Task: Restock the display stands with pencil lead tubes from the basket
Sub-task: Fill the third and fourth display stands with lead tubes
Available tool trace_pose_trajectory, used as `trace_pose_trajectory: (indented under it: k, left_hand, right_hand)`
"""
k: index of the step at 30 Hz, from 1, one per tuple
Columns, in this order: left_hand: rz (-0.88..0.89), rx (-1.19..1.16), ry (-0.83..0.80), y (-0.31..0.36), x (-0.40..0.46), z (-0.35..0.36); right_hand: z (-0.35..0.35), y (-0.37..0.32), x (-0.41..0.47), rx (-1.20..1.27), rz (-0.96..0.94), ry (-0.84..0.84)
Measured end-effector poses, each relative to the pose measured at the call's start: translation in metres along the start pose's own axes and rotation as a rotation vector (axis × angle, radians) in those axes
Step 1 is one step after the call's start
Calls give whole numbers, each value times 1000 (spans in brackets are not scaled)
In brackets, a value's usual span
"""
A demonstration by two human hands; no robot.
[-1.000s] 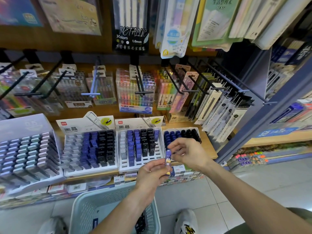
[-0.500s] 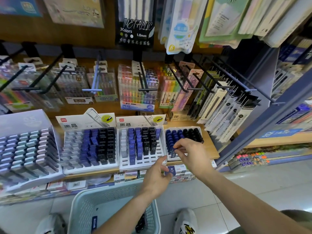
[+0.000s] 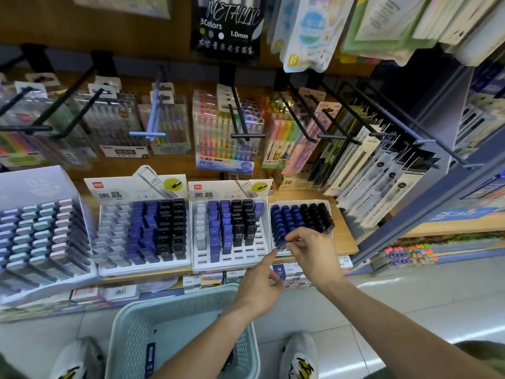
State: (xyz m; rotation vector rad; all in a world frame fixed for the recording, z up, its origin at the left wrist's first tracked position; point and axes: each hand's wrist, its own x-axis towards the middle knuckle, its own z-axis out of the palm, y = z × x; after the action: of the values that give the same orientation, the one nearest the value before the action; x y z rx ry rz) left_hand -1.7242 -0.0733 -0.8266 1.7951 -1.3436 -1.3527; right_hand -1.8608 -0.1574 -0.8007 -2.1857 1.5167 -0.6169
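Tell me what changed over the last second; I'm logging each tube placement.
The right hand carried the blue pencil lead tube from in front of the stands to the front left of the small white tray, pinching it there. The left hand let go and now points a finger at it. The pale green plastic basket and stands stayed put.

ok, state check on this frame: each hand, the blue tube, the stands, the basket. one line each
right hand: pinching a blue lead tube at the right stand's front-left corner
blue lead tube: upright, going into the front of the blue column
left hand: holds nothing, index finger extended toward the tube
right stand: blue and black columns look full
middle stand: front slots partly empty
left stand: left columns look empty
basket: nearly empty, a few tubes left
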Motion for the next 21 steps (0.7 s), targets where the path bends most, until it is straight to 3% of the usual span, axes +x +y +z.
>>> trace_pose_trajectory:
  k: [11,15,18,21]
  left_hand:
    - [36,-66,52,-13,-21,-30]
    - [-23,207,47,-47,-43,-58]
    - [-216,349,-27,-91,-68,-73]
    - [-391,471,-114,-135,-92,-84]
  right_hand:
    - [-12,-29,-12,-176,-43,44]
    - [2,-61,-41,-61,-8,-324]
    - [38,-68,-75,-85,31,-682]
    - [78,-70,-98,-169,16,-936]
